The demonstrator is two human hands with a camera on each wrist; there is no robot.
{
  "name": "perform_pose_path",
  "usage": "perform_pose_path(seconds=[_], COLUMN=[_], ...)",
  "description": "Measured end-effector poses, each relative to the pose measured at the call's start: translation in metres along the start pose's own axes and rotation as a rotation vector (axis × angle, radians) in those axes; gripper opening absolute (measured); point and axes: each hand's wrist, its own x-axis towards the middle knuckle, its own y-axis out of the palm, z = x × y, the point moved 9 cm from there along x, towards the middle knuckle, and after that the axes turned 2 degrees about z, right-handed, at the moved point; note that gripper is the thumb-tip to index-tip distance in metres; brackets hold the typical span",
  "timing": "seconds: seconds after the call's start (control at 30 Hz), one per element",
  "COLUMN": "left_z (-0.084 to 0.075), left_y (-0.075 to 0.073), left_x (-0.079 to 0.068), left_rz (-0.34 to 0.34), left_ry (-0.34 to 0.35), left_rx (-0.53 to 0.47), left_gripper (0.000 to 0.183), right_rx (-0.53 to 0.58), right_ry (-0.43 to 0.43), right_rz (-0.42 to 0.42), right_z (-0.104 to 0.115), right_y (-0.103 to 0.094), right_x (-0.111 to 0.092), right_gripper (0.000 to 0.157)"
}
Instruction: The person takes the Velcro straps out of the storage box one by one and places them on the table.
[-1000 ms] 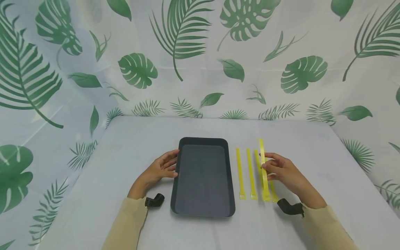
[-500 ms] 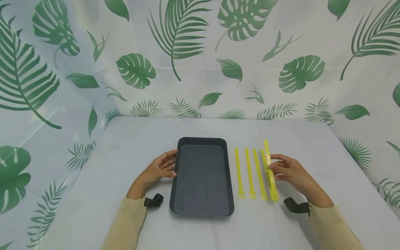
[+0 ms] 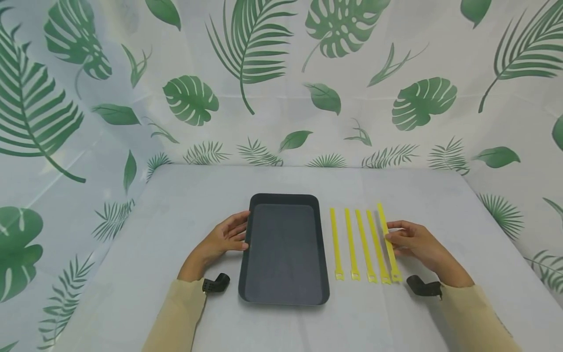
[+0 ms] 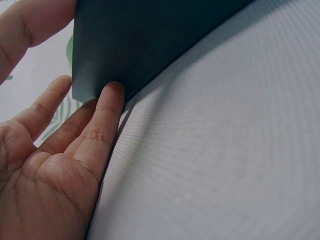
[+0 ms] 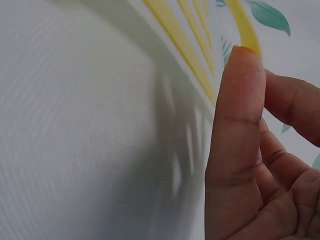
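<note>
My right hand [image 3: 418, 242] pinches a yellow hook-and-loop cable strap [image 3: 387, 242] between thumb and fingers, at the right end of a row of such straps. In the right wrist view the thumb [image 5: 237, 100] presses on the held strap [image 5: 243, 25]. Its slotted head points toward me, close to the head of the neighbouring strap [image 3: 379, 247]. My left hand [image 3: 224, 237] rests against the left wall of a dark grey rectangular tray [image 3: 286, 249]. Extended fingers [image 4: 107, 107] touch the tray's side [image 4: 135, 40] in the left wrist view.
Several yellow straps [image 3: 352, 244] lie side by side on the white table [image 3: 281, 327], right of the tray. A leaf-printed curtain [image 3: 272, 98] stands behind the table and along its sides. Black wrist cameras [image 3: 424, 286] sit at both cuffs.
My right hand has carried the strap rightward from above the other straps to the right end of the row, and lower. The left hand and tray have stayed put.
</note>
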Motion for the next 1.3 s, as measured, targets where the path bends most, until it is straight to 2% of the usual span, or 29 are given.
perform_pose_path(seconds=[0.33, 0.53, 0.73, 0.83, 1.0, 1.1, 1.2, 1.3], left_z=[-0.002, -0.002, -0.002, -0.002, -0.001, 0.002, 0.001, -0.006], left_y=[0.000, 0.000, 0.002, 0.002, 0.001, -0.002, -0.003, -0.006], left_x=[-0.002, -0.002, 0.000, 0.000, 0.002, 0.001, 0.001, -0.002], left_rz=[-0.003, -0.008, 0.000, -0.001, -0.002, -0.015, -0.029, -0.108], left_ry=[0.006, 0.002, 0.003, 0.001, 0.004, -0.008, -0.019, -0.023], left_rx=[-0.003, -0.003, -0.008, -0.005, 0.010, 0.042, 0.088, 0.206], left_gripper=[0.100, 0.101, 0.101, 0.101, 0.099, 0.087, 0.073, 0.065], right_rx=[-0.142, -0.271, -0.426, -0.444, -0.408, -0.435, -0.510, -0.560], right_ry=[0.083, 0.062, 0.068, 0.082, 0.080, 0.026, -0.075, -0.187], right_rz=[-0.075, -0.121, -0.156, -0.149, -0.136, -0.146, -0.207, -0.302], right_z=[-0.006, 0.006, 0.009, 0.007, 0.005, 0.009, 0.017, 0.024], right_y=[-0.003, -0.001, -0.005, -0.006, -0.008, -0.007, -0.003, 0.003], right_x=[0.007, 0.004, 0.000, 0.000, -0.002, -0.010, -0.020, -0.033], right_gripper=[0.060, 0.057, 0.061, 0.063, 0.063, 0.057, 0.049, 0.044])
